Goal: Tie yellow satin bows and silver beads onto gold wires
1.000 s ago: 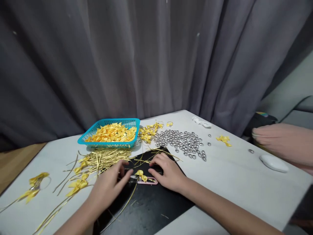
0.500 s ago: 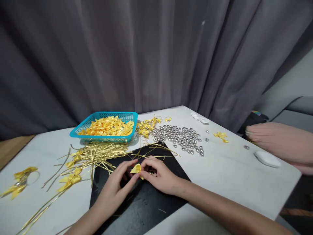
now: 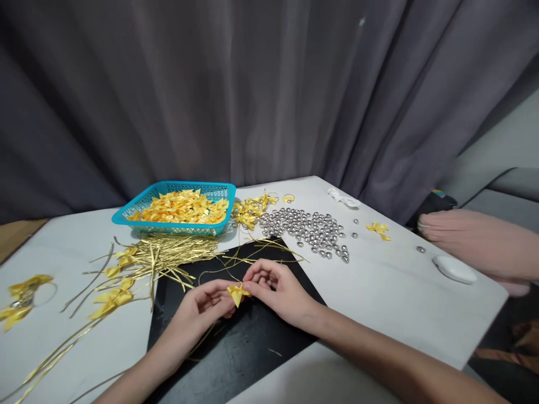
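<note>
Over the black mat (image 3: 252, 348), both hands meet at a small yellow ribbon bow (image 3: 237, 294). My left hand (image 3: 206, 306) pinches its left side between thumb and fingers. My right hand (image 3: 275, 286) is closed on its right side, fingers curled. A thin gold tie strand (image 3: 219, 271) arcs up behind the bow; whether it is fastened to the bow I cannot tell. Just beyond the hands lies a pile of gold tie strands (image 3: 177, 251). Silver teardrop-shaped beads (image 3: 309, 227) are scattered farther off on the white table.
A blue basket (image 3: 177, 228) full of yellow ribbon pieces stands at the back left. Yellow bows with rings (image 3: 252, 209) lie beside it, more bows (image 3: 113, 300) to the left. At right are a bow (image 3: 379, 229), a white oval object (image 3: 455, 269) and a white crumpled piece (image 3: 343, 198).
The yellow piece has turned, its point now facing down and its bow shape visible. My right hand has lifted slightly with its fingers more curled. The whole view has shifted a little.
</note>
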`<state>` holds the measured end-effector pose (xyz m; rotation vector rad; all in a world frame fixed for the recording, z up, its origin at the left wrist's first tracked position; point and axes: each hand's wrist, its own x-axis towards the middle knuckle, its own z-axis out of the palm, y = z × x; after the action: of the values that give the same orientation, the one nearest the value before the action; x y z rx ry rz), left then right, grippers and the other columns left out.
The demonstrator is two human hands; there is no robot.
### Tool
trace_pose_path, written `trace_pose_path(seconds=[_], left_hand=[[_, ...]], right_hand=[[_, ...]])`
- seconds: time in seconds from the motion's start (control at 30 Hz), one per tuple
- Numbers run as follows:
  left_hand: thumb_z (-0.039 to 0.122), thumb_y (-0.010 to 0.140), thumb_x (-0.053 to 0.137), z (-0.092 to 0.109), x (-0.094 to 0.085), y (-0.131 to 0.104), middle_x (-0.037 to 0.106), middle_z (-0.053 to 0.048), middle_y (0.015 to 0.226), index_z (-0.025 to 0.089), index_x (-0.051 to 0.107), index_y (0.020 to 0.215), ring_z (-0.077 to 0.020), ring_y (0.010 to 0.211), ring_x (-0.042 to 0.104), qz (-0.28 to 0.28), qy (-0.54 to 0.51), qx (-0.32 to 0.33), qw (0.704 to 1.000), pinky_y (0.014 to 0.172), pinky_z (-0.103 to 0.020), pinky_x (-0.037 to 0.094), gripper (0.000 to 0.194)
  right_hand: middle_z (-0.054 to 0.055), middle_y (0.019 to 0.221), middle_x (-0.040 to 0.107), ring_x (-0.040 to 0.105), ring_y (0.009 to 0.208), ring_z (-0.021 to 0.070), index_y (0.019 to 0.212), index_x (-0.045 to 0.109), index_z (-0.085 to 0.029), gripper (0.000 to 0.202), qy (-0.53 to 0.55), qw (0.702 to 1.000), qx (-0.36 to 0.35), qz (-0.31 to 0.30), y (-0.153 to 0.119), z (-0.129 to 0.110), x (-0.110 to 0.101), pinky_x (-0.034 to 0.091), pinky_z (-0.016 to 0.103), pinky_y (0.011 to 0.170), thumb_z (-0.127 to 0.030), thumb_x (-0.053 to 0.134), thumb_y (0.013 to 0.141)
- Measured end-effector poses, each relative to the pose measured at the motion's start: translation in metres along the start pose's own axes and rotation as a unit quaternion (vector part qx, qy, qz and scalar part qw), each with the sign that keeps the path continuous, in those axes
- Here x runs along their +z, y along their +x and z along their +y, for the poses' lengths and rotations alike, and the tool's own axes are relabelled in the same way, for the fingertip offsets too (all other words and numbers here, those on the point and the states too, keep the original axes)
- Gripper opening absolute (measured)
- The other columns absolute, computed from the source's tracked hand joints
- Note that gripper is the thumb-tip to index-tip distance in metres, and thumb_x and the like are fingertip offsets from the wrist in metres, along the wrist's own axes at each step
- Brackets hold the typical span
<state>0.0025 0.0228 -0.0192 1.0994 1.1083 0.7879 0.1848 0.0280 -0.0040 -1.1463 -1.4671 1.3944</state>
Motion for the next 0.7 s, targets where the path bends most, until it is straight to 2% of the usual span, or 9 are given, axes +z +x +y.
trace_pose_path(seconds=[0.13, 0.23, 0.4, 0.53, 0.63, 0.7], left_hand=[[0.045, 0.057, 0.082, -0.004, 0.000, -0.001, 0.075, -0.006, 0.081, 0.017, 0.074, 0.090, -0.0181, 0.073, 0.064, 0.020, 0.001, 0.041, 0.999, 0.068, -0.027, 0.054, 0.044], [0.041, 0.059, 0.080, -0.003, 0.002, -0.001, 0.076, -0.008, 0.088, 0.018, 0.072, 0.084, -0.0207, 0.077, 0.065, 0.032, 0.054, 0.063, 0.996, 0.069, -0.030, 0.054, 0.034], [0.041, 0.064, 0.075, 0.002, 0.005, -0.001, 0.072, -0.005, 0.074, 0.018, 0.068, 0.075, -0.0192, 0.070, 0.065, 0.024, 0.085, 0.074, 0.993, 0.068, -0.030, 0.053, 0.026], [0.041, 0.067, 0.072, 0.003, 0.007, -0.003, 0.064, 0.000, 0.066, 0.018, 0.063, 0.073, -0.0146, 0.062, 0.059, 0.006, 0.083, 0.079, 0.993, 0.063, -0.027, 0.051, 0.025], [0.040, 0.073, 0.067, 0.012, -0.003, -0.003, 0.059, 0.001, 0.067, 0.019, 0.058, 0.072, -0.0135, 0.062, 0.056, 0.025, 0.121, 0.107, 0.987, 0.061, -0.025, 0.049, 0.022], [0.040, 0.076, 0.062, 0.025, -0.021, -0.003, 0.058, 0.001, 0.068, 0.021, 0.056, 0.073, -0.0151, 0.065, 0.057, 0.027, 0.157, 0.111, 0.981, 0.062, -0.025, 0.049, 0.020]], right_hand=[[-0.006, 0.062, 0.048, 0.038, 0.056, 0.0064, 0.074, 0.057, -0.016, 0.015, -0.020, 0.999, 0.000, 0.045, -0.007, -0.001, 0.003, 0.031, 0.021, 0.054, -0.028, 0.066, 0.075], [-0.005, 0.063, 0.048, 0.036, 0.055, 0.0063, 0.075, 0.057, -0.016, 0.014, -0.033, 0.999, 0.003, 0.040, -0.010, 0.000, 0.004, 0.028, 0.021, 0.052, -0.027, 0.065, 0.076], [-0.003, 0.069, 0.052, 0.041, 0.059, 0.0074, 0.082, 0.058, -0.017, 0.032, 0.006, 1.000, 0.022, 0.015, -0.010, 0.003, 0.003, 0.033, 0.022, 0.056, -0.042, 0.073, 0.071], [-0.006, 0.064, 0.044, 0.035, 0.055, 0.0066, 0.093, 0.059, -0.016, 0.036, -0.024, 0.998, 0.039, -0.039, -0.010, 0.005, 0.001, 0.029, 0.020, 0.051, -0.043, 0.071, 0.072], [-0.006, 0.061, 0.040, 0.034, 0.054, 0.0073, 0.089, 0.059, -0.016, 0.027, -0.057, 0.997, 0.031, -0.038, -0.011, 0.004, -0.002, 0.027, 0.021, 0.051, -0.040, 0.064, 0.077], [-0.005, 0.061, 0.041, 0.035, 0.055, 0.0081, 0.084, 0.059, -0.016, 0.025, -0.082, 0.996, 0.022, -0.018, -0.010, 0.004, -0.004, 0.028, 0.022, 0.052, -0.040, 0.060, 0.080]])
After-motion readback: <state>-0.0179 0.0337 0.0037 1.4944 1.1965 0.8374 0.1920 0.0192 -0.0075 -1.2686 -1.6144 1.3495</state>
